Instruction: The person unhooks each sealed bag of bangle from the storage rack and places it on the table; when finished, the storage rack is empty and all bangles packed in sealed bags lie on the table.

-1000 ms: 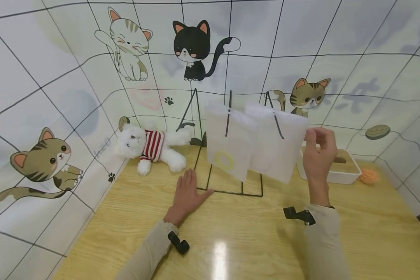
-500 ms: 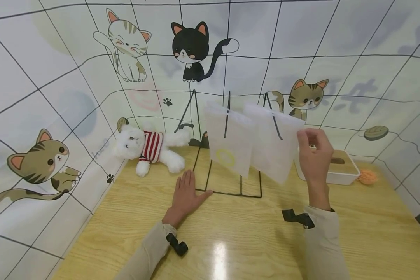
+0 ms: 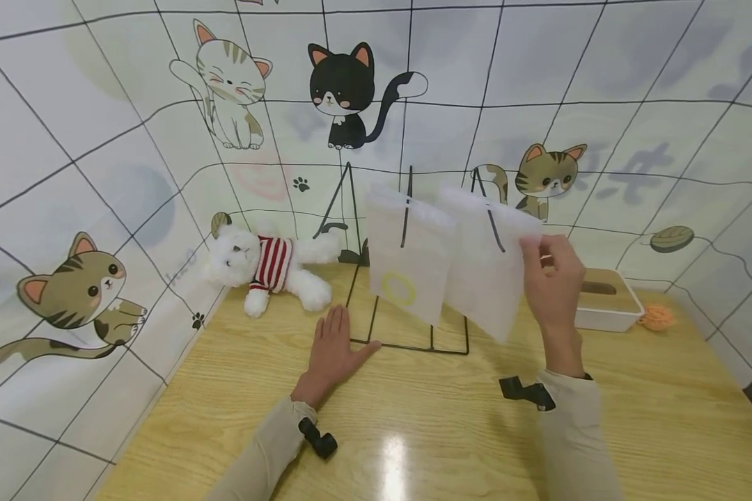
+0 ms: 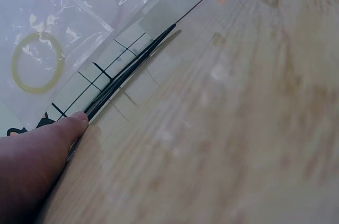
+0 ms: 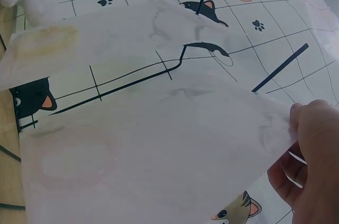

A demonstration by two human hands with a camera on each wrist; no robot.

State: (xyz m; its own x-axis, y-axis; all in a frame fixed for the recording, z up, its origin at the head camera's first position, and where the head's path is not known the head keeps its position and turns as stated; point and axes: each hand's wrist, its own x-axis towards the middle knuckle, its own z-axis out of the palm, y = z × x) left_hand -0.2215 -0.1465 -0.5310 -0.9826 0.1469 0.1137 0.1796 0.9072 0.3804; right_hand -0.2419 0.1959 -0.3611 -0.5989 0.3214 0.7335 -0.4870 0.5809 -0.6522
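Note:
My left hand lies flat on the table with straight fingers; its thumb meets the base wire of a black wire rack. Two translucent plastic bags hang from the rack's prongs. The left bag sits on the middle prong and shows a yellow ring on its lower part. On the right prong hangs the right bag, where a faint pink ring shows in the right wrist view. My right hand pinches this bag's upper outer corner between thumb and fingers. The rack's left prong carries no bag.
A white plush toy in a red-striped shirt lies left of the rack. At the back right stand a white box and an orange fluffy thing. A cat-patterned backdrop rises behind the wooden table.
My right hand has shifted left and slightly down, bringing the right bag's outer edge with it. More of the white box is covered on its left side. My left hand stays in place.

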